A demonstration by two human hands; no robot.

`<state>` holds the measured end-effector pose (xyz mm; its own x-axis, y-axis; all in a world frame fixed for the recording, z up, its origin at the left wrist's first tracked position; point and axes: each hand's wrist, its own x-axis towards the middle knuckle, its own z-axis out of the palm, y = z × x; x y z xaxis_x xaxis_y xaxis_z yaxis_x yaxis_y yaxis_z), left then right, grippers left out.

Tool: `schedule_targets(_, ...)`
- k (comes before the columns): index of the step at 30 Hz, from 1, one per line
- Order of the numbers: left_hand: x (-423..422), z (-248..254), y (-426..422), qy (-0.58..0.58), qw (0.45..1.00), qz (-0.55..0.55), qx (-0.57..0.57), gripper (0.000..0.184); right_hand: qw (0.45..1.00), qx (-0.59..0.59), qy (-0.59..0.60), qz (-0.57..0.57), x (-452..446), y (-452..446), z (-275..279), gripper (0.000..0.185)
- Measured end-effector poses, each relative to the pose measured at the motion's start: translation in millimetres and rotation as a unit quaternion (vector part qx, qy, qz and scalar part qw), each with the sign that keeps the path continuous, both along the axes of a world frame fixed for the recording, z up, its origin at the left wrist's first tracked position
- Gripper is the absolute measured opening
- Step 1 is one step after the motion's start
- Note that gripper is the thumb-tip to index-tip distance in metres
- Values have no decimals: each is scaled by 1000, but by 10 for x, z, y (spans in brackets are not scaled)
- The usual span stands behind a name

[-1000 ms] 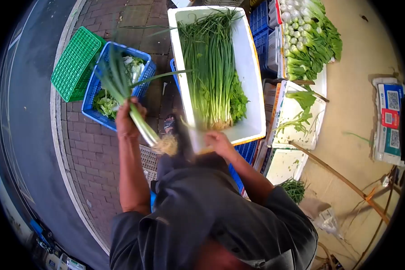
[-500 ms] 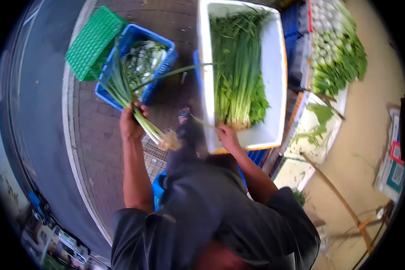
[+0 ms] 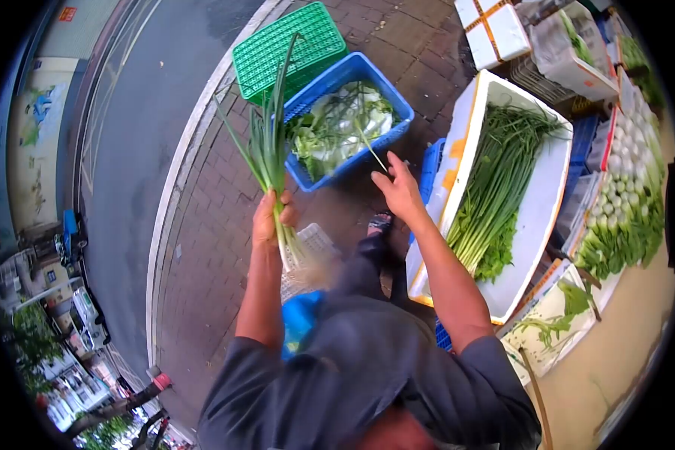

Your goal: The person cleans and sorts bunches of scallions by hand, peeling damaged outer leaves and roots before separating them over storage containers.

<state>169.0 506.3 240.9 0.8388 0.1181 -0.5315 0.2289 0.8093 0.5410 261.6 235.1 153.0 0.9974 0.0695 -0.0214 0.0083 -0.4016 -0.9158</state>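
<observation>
Closed round a bunch of green onions (image 3: 268,142), my left hand (image 3: 274,217) keeps the leaves up and the roots down; the root end is blurred. My right hand (image 3: 400,189) is beside the near right corner of the blue basket (image 3: 400,112), thumb and index finger apart. A thin pale stalk (image 3: 366,139) slants from those fingertips over the basket; whether it touches them is unclear. Leaf scraps (image 3: 337,124) fill the basket. Right of my right forearm, a white foam box (image 3: 529,247) holds more green onions (image 3: 495,180) and leafy greens (image 3: 499,251).
A green crate (image 3: 289,49) stands behind the blue basket. White-stemmed greens (image 3: 622,195) and a scrap-strewn white lid (image 3: 555,330) are at the right. A pale perforated crate (image 3: 307,247) is near my legs, beside a blue bag (image 3: 300,319). The road (image 3: 154,90) runs along the left.
The view has swung left. My right hand has moved from the foam box's near edge to the blue basket, and the thin stalk has come over the basket. My left hand still grips the bunch.
</observation>
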Motion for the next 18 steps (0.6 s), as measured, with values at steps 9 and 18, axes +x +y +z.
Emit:
schedule_targets(9,52,-222,-566,82,907,-306,278,19,795,463,383,85,-205,538,260,32)
schedule_targets(18,273,117,-1360,-39,714,-488,501,33,778,520,337,-104,-241,-64,382,28)
